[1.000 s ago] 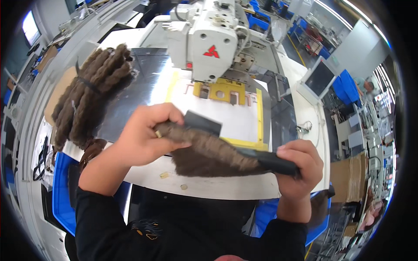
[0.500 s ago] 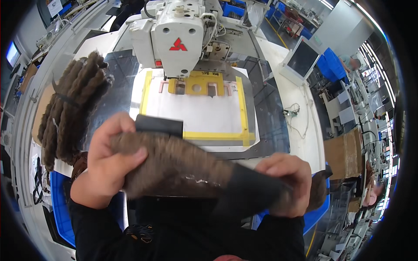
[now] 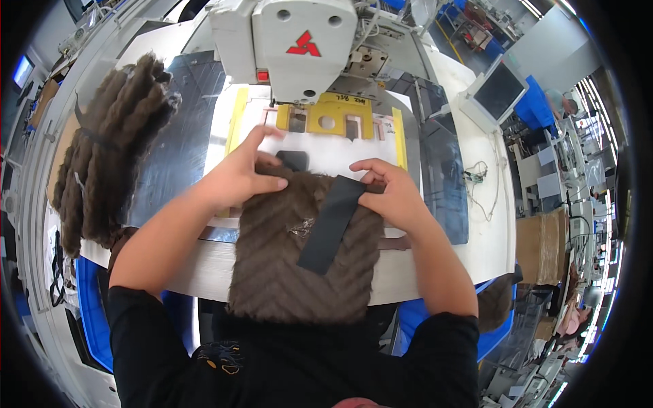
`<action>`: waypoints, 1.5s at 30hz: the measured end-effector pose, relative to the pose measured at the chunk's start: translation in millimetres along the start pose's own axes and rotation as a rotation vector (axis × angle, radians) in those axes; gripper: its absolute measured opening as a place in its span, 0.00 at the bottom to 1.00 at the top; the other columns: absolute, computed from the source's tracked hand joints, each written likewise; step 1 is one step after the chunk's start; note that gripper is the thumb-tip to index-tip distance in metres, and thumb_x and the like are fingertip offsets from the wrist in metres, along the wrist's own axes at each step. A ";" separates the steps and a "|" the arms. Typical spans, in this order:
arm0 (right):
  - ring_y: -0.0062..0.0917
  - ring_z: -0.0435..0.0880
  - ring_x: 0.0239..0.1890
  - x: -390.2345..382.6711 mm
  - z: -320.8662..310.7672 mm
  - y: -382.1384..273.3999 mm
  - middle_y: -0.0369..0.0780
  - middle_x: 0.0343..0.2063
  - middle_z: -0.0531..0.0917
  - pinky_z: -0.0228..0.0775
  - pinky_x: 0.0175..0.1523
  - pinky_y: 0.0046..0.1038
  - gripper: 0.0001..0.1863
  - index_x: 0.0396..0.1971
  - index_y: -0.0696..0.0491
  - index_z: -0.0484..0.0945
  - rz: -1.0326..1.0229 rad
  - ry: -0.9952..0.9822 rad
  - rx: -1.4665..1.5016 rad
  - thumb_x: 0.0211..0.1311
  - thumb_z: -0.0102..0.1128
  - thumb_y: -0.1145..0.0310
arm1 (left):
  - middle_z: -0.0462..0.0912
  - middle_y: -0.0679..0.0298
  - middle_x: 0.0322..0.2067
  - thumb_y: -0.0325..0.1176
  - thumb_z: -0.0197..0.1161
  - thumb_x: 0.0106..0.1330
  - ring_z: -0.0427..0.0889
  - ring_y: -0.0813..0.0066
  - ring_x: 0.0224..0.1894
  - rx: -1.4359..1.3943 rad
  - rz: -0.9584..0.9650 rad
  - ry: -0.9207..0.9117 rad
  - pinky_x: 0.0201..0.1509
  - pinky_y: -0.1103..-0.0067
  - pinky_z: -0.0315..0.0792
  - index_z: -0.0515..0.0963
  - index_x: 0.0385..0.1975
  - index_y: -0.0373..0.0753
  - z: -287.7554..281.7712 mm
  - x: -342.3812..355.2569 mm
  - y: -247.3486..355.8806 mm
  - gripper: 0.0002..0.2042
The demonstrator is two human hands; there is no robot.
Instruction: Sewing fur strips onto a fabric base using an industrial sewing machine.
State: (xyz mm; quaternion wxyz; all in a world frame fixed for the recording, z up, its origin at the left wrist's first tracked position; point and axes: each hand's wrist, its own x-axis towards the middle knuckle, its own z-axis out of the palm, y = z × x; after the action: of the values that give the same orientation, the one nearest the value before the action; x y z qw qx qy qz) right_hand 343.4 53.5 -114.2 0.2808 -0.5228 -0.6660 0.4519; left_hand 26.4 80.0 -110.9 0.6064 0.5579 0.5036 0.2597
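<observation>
- The brown fur piece [image 3: 272,251], bunched between the hands half a second ago, now hangs open, spread over the near table edge [image 3: 187,275].
- The long dark strip [image 3: 331,228], at the fur's right end then, now lies slantwise across its face.
- The left hand [image 3: 245,173] is at the fur's far left corner, thumb and forefinger wide apart; whether other fingers grip it, I cannot tell.
- The right hand [image 3: 393,194] appears to pinch the strip's far end.
- That suggests unfolding is largely done and alignment is in hand, near the yellow template [image 3: 313,122].
</observation>
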 end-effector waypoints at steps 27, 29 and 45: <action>0.17 0.69 0.14 71.8 -59.6 32.5 0.33 0.13 0.73 0.58 0.21 0.27 0.16 0.19 0.58 0.79 0.273 0.349 -0.300 0.66 0.67 0.67 | 0.90 0.46 0.35 0.39 0.73 0.58 0.90 0.54 0.40 0.562 0.143 0.540 0.50 0.67 0.82 0.88 0.42 0.29 -21.5 70.6 16.4 0.19; 0.19 0.67 0.13 82.2 -61.2 27.7 0.33 0.12 0.71 0.56 0.19 0.28 0.21 0.16 0.54 0.74 0.327 0.380 -0.221 0.67 0.70 0.62 | 0.89 0.46 0.33 0.36 0.69 0.59 0.90 0.51 0.39 0.500 0.090 0.569 0.49 0.66 0.82 0.88 0.38 0.30 -21.6 77.0 19.1 0.15; 0.23 0.81 0.36 58.3 -47.4 18.9 0.42 0.44 0.80 0.79 0.36 0.26 0.28 0.66 0.58 0.68 0.272 0.444 0.191 0.71 0.65 0.65 | 0.80 0.44 0.54 0.37 0.66 0.68 0.86 0.52 0.50 0.491 0.280 0.647 0.56 0.65 0.78 0.72 0.62 0.33 -41.7 62.4 1.5 0.25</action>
State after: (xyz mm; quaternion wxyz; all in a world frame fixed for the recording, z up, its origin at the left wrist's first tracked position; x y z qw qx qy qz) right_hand 374.7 124.4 -116.3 0.4045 -0.6650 -0.4662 0.4206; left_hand 11.5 152.3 -124.2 0.2254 0.6383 0.6342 0.3737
